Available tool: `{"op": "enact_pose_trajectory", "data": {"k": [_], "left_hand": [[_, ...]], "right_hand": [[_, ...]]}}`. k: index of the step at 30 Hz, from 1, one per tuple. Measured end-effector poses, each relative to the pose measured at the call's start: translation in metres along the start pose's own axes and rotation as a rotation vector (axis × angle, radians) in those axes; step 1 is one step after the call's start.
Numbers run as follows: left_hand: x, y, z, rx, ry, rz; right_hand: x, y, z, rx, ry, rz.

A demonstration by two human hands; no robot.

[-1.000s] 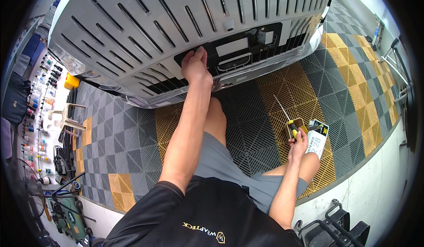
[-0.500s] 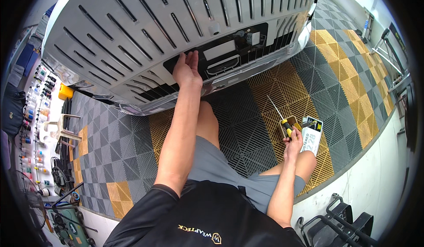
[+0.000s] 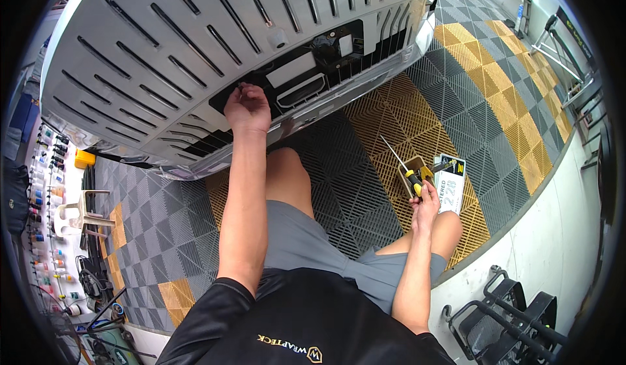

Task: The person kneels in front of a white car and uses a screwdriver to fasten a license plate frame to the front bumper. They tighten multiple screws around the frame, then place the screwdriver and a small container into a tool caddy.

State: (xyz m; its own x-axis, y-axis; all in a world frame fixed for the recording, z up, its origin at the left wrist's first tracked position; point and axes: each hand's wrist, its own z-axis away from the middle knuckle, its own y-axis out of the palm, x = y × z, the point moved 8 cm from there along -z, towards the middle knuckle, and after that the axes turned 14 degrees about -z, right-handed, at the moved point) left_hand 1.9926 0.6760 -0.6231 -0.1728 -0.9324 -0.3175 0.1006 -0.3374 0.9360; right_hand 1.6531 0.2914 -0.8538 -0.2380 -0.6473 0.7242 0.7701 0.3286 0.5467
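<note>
The light grey front of a vehicle (image 3: pixel 140 81), with rows of dark slots, fills the upper left. Low on it sits a black plate holder (image 3: pixel 218 101) with pale rectangles and cut-outs. At that holder's left part is my left hand (image 3: pixel 248 109), its fingers curled together at the surface. Whatever those fingertips may pinch is hidden. Over my bent knee, my right hand (image 3: pixel 425 207) grips a screwdriver (image 3: pixel 413 181) by its yellow and black handle, the long thin shaft pointing up and left. Behind the handle is a small open box (image 3: pixel 402 177), partly covered.
Beside the box lies a white plate (image 3: pixel 452 195) with a dark tool (image 3: pixel 445 165) across its top. Grey and tan grid tiles (image 3: pixel 486 110) cover the floor. A white stool (image 3: pixel 81 215) and bottle shelves (image 3: pixel 42 221) stand left; a black-framed seat or cart (image 3: pixel 499 319) is lower right.
My left hand's fingers, earlier stretched out against the black holder, are now curled together there. The whole view has shifted, with the vehicle further left. The right hand still holds the screwdriver.
</note>
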Motion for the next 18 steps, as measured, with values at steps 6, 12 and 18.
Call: {"op": "enact_pose_trajectory", "data": {"k": [6,12,18], "left_hand": [[-0.016,-0.015,0.017,-0.489,0.211,-0.489],[-0.015,0.007,0.025,-0.488,0.377,-0.694],[-0.014,0.003,0.020,-0.457,0.319,-0.695]], "right_hand": [[0.004,-0.005,0.005,-0.048,-0.009,0.010],[0.006,0.000,0.003,-0.029,-0.023,0.014],[0.006,-0.003,0.001,-0.029,-0.016,0.003]]}}
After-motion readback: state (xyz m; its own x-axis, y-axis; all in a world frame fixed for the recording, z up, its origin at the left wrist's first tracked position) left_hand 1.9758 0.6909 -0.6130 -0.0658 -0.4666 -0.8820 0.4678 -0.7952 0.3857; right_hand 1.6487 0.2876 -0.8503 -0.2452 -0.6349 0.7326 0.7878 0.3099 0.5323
